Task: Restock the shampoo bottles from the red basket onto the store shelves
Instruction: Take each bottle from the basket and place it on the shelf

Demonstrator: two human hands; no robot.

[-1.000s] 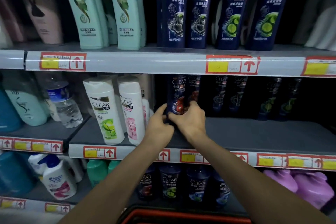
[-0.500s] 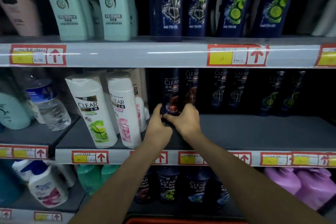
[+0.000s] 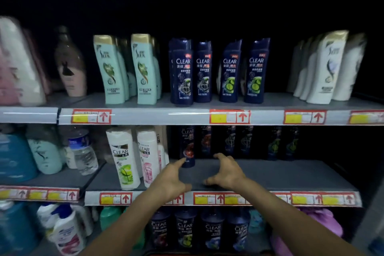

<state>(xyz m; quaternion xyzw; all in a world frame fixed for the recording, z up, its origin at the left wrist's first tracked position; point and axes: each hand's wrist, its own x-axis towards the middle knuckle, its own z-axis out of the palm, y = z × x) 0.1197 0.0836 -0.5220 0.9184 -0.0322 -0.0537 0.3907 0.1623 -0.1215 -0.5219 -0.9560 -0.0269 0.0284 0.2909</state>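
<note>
A dark blue Clear shampoo bottle with a red picture [image 3: 187,147] stands upright on the middle shelf [image 3: 291,174], at the left end of a row of dark Clear bottles [image 3: 247,142]. My left hand [image 3: 170,182] hovers just in front of it, forefinger reaching toward its base, fingers spread and holding nothing. To the right of that bottle my right hand [image 3: 226,171] is off the bottle too, fingers loosely curved and empty. Only a thin red strip of the basket's rim [image 3: 158,254] shows at the bottom edge.
White Clear bottles [image 3: 124,158] stand left of my hands. The shelf above carries tall dark blue Clear bottles [image 3: 218,70] and mint bottles [image 3: 124,68]. The shelf below holds more Clear bottles [image 3: 199,233]. A water bottle [image 3: 83,151] stands at the left.
Both hands have let go of the dark Clear bottle and drawn back toward me, leaving it standing on the shelf. The camera has tilted upward.
</note>
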